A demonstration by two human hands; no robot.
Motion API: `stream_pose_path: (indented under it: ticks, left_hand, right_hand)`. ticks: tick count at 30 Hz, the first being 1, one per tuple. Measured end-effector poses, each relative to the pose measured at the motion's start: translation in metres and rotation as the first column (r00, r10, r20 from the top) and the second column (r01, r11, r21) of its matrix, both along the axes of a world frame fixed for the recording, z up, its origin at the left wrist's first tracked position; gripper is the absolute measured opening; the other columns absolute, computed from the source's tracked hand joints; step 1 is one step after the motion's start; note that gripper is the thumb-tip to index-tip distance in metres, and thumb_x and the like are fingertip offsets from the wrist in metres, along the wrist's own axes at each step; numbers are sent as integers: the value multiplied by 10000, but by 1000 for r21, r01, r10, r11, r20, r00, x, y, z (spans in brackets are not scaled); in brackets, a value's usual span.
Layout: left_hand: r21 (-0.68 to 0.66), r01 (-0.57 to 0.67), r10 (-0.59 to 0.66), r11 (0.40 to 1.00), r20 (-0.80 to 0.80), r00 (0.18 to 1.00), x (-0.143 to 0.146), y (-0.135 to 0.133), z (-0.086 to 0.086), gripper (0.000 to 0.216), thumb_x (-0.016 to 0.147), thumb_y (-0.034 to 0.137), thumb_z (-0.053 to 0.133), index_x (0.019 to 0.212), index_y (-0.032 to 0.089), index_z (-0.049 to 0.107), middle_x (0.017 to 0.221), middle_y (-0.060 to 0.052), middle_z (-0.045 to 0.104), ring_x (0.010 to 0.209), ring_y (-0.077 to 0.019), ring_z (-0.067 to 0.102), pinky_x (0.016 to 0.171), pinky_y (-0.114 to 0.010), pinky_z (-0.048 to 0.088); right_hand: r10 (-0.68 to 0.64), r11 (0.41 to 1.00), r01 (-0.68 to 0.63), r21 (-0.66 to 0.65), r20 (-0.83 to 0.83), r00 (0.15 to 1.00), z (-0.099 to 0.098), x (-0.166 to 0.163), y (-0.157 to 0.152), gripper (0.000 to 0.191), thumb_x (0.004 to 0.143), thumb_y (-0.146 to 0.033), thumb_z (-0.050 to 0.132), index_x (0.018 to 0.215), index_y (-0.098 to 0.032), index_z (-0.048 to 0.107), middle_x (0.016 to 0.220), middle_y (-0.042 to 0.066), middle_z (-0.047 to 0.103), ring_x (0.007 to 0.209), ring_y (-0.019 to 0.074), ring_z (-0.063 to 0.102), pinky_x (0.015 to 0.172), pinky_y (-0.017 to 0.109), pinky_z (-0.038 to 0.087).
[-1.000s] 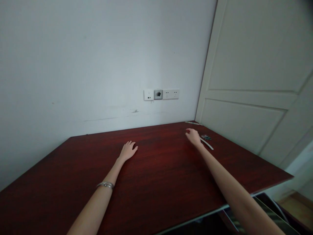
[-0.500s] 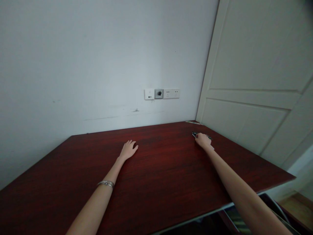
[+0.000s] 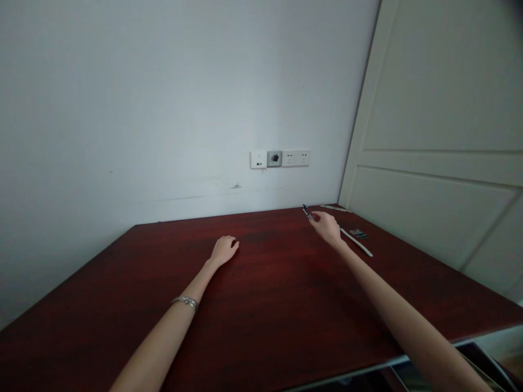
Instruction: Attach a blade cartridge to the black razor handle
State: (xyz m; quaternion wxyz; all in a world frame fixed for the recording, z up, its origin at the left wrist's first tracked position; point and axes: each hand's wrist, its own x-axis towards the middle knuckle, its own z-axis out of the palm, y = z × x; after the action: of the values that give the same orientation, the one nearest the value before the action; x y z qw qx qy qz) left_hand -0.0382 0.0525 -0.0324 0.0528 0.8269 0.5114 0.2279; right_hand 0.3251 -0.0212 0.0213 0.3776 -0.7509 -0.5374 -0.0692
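Observation:
My left hand (image 3: pixel 224 250) rests palm down on the dark red wooden table (image 3: pixel 261 305), fingers loosely spread, holding nothing. A silver bracelet (image 3: pixel 186 301) circles that wrist. Farther right, near the back of the table, my right hand (image 3: pixel 327 227) is closed on a small slim item (image 3: pixel 307 213) with dark and silvery parts; its exact kind is too small to make out. Just beside this hand lies a thin white strip (image 3: pixel 357 243). A small clear packet with dark bits (image 3: pixel 358 234) lies beyond the strip.
Another pale strip (image 3: pixel 335 208) lies along the table's back right corner. Wall sockets (image 3: pixel 296 158) are fixed to the white wall behind. A pale panelled door (image 3: pixel 433 185) stands at the right. Under the front edge, an open drawer-like space (image 3: pixel 368 381) shows partly.
My right hand has moved left and up with the slim item, uncovering the white strip and the packet. My left hand stays resting on the table. The view has shifted slightly.

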Motion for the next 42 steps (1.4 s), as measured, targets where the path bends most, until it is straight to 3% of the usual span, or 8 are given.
stream_pose_path:
  ticks: [3, 6, 11, 22, 30, 33, 39, 42]
  left_hand:
    - [52, 64, -77, 997, 310, 948, 23, -13, 23, 288, 813, 342, 504, 940, 160, 689, 1037, -92, 675, 1016, -223, 595, 934, -334, 414]
    - [60, 135, -141, 989, 643, 753, 52, -26, 48, 281, 768, 365, 574, 905, 151, 693, 932, -86, 699, 880, -194, 641, 832, -308, 472]
    - [54, 197, -164, 979, 779, 605, 74, -39, 71, 311, 722, 402, 620, 812, 118, 708, 827, -91, 706, 776, -189, 639, 729, -283, 480]
    - [-129, 190, 49, 973, 924, 380, 67, -44, 75, 264, 666, 344, 667, 753, 98, 705, 704, -64, 686, 616, -145, 593, 553, -236, 453]
    - [-186, 259, 111, 948, 954, 280, 56, -38, 74, 259, 628, 328, 696, 726, 88, 690, 677, -63, 671, 590, -137, 595, 563, -252, 487]
    - [-204, 234, 112, 950, 928, 357, 53, -37, 72, 267, 650, 350, 680, 705, 90, 692, 662, -62, 670, 575, -138, 597, 551, -249, 486]
    - [-108, -63, 112, 992, 548, 829, 35, -39, 81, 310, 685, 421, 643, 556, 145, 696, 506, -51, 630, 541, -153, 593, 554, -237, 431]
    - [-97, -149, 175, 984, 368, 913, 27, -40, 83, 285, 680, 382, 645, 507, 160, 684, 509, -73, 636, 602, -179, 616, 593, -246, 424]
  right_hand:
    - [205, 972, -195, 134, -67, 976, 9, -43, 5, 359, 733, -312, 577, 1073, -224, 646, 928, 41, 681, 793, 169, 603, 699, 260, 450]
    - [396, 905, -361, 225, -136, 908, 12, -90, 4, 396, 713, -302, 594, 1093, -195, 633, 867, 30, 671, 674, 133, 562, 666, 253, 454]
    - [574, 811, -512, 283, -219, 789, 14, -146, -5, 479, 688, -266, 608, 1151, -143, 586, 826, 25, 654, 589, 108, 515, 604, 234, 444]
    - [593, 797, -542, 267, -173, 786, 16, -169, -7, 484, 692, -305, 611, 1157, -174, 581, 811, 25, 650, 590, 114, 533, 599, 236, 431]
    - [461, 888, -461, -11, 12, 887, 21, -178, -25, 298, 757, -454, 547, 613, -204, 621, 614, 34, 644, 580, 150, 582, 547, 226, 352]
    - [440, 898, -435, -67, 103, 892, 20, -185, -24, 262, 765, -417, 543, 641, -202, 626, 634, 49, 654, 603, 160, 598, 540, 221, 341]
    - [439, 897, -414, -155, 201, 876, 17, -202, -18, 228, 778, -376, 538, 707, -196, 657, 701, 83, 675, 671, 197, 632, 565, 229, 375]
    - [455, 886, -416, -204, 216, 864, 12, -211, -17, 235, 782, -377, 536, 745, -191, 674, 750, 104, 683, 715, 212, 640, 604, 243, 407]
